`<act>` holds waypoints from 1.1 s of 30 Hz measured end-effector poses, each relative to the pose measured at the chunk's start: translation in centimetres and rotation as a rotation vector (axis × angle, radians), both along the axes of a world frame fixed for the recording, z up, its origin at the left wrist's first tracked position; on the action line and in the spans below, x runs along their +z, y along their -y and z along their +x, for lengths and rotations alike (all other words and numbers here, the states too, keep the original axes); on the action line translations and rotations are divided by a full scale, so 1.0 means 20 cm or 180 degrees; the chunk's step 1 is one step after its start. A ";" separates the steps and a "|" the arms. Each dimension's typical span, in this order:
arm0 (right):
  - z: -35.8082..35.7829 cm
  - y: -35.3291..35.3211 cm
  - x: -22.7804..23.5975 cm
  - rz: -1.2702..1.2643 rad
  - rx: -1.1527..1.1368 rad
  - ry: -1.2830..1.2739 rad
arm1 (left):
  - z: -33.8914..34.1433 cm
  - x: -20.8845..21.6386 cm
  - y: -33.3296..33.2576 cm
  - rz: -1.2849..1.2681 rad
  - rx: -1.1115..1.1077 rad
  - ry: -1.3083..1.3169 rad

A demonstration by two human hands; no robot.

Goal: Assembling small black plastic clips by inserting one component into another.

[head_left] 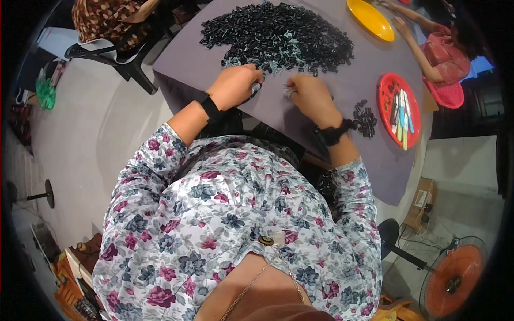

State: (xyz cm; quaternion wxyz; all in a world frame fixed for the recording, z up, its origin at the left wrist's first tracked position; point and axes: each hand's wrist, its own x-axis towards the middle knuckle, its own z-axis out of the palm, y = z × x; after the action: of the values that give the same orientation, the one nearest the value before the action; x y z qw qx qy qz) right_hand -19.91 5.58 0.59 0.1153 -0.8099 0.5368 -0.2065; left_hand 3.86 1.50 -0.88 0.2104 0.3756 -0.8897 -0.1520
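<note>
My left hand (237, 85) is closed at the table's near edge, its fingers pinched on something small and greyish that I cannot make out. To its right, my right hand (315, 99) is also closed, slightly blurred, with a small pale bit showing at its fingertips. The two hands are apart. Just beyond them spreads a large pile of small black pieces (267, 29), with pale grey-green slender pieces (278, 59) mixed in on the near side. A smaller heap of black pieces (365, 120) lies beside my right wrist.
A red plate (383, 88) on the right of the purple-grey tabletop (182, 53) holds several slim pen-like tools (402, 115) and dark bits. A yellow plate (370, 20) sits at the far right. Other people sit at the far left and far right. A fan (455, 281) stands at lower right.
</note>
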 end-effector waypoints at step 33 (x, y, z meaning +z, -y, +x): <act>-0.11 0.05 -0.11 0.0193 0.0118 0.2164 | -0.11 0.07 0.15 0.0595 -0.0222 -0.0330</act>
State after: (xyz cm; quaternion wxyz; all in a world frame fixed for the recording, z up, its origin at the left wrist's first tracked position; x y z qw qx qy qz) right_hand -22.04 4.51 -1.59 0.3154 -0.7006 0.4587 -0.4464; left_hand 1.60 -1.52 0.47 0.2148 0.3540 -0.8721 -0.2607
